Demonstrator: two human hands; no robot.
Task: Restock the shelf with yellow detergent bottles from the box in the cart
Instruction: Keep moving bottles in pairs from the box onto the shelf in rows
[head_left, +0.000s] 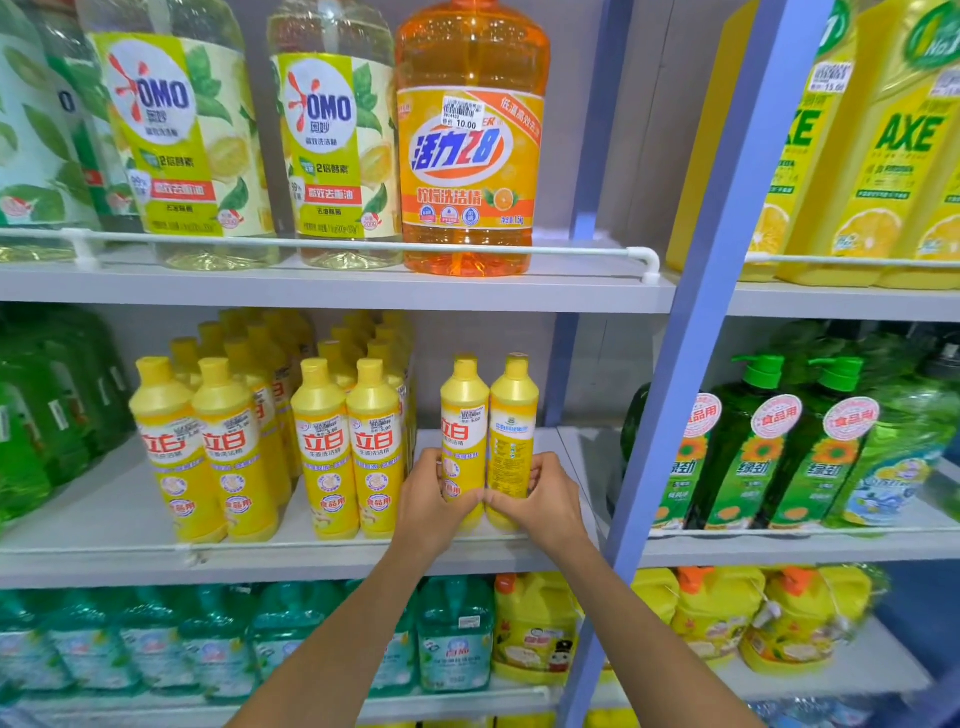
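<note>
Arms outstretched, left grip (434, 499) clasping left bottle (464, 415), right grip (543, 501) right bottle (513, 415)

Our left hand (434, 501) grips one upright yellow bottle (464, 431) and our right hand (540, 501) grips a second bottle (511, 431) touching it, at the middle shelf (311, 561), just right of the stocked yellow rows (322, 447).

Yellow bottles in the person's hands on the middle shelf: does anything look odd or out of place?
Yes. The right yellow plastic bottle, gripped by the right hand, shows its back label; the left yellow plastic bottle and the shelved yellow bottles show red front logos.
</note>
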